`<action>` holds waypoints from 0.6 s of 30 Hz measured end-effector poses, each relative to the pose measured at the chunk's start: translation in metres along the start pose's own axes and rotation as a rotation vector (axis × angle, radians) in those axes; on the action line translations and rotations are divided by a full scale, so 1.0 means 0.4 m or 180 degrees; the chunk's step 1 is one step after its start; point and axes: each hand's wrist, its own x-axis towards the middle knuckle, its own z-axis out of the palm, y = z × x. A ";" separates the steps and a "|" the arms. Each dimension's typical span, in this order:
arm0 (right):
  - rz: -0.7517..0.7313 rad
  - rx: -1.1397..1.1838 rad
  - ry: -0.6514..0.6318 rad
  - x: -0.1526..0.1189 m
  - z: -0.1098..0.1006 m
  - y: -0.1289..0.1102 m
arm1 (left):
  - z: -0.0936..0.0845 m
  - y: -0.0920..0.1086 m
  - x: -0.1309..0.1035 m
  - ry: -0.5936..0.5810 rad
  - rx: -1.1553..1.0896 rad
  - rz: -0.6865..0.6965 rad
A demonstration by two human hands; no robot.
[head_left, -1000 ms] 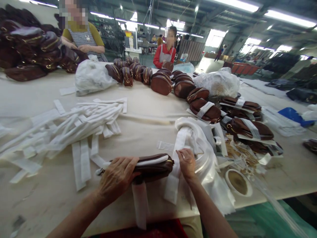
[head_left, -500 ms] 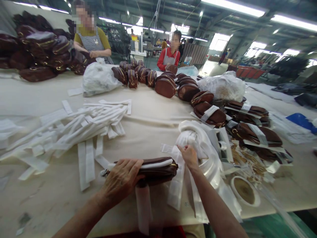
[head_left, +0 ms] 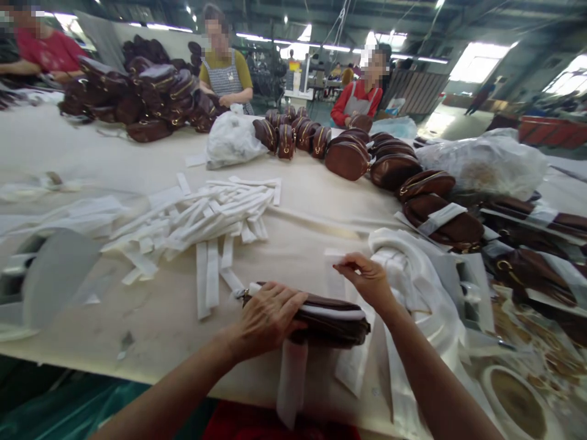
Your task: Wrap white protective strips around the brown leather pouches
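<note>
A dark brown leather bag (head_left: 334,330) lies on its side near the table's front edge, with a white strip along its upper side. My left hand (head_left: 270,311) is closed over the bag's left end, thumb underneath. A pale translucent strip (head_left: 292,379) hangs below the bag toward the table edge. Just beyond the bag's right end, my right hand (head_left: 367,278) has thumb and forefinger pinched together over flat translucent strips (head_left: 355,366). Whether a strip is between those fingertips is too unclear to see. A thick bundle of white strips (head_left: 417,293) lies right beside this hand.
Loose white strips (head_left: 206,214) are heaped at centre left. Finished-looking brown bags (head_left: 346,157) stand in rows farther back, with wrapped bags (head_left: 443,219) at right. A tape roll (head_left: 516,403) lies front right. Co-workers (head_left: 227,70) are across the table.
The view has swung left, so the scene sits farther right. My right hand's fingers have drawn from a pointing shape into a pinch. My left hand stays on the bag.
</note>
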 end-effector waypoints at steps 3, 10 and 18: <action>-0.0552 0.0240 -0.0886 -0.001 0.015 -0.081 | -0.001 0.004 -0.003 0.0037 -0.0206 -0.0476; -0.0950 0.0281 -0.1619 -0.030 0.022 -0.149 | -0.012 0.000 0.005 -0.0459 -0.0724 -0.1019; -0.0668 0.0705 -0.1885 -0.043 0.020 -0.132 | -0.011 -0.017 0.001 -0.0545 -0.1147 -0.0990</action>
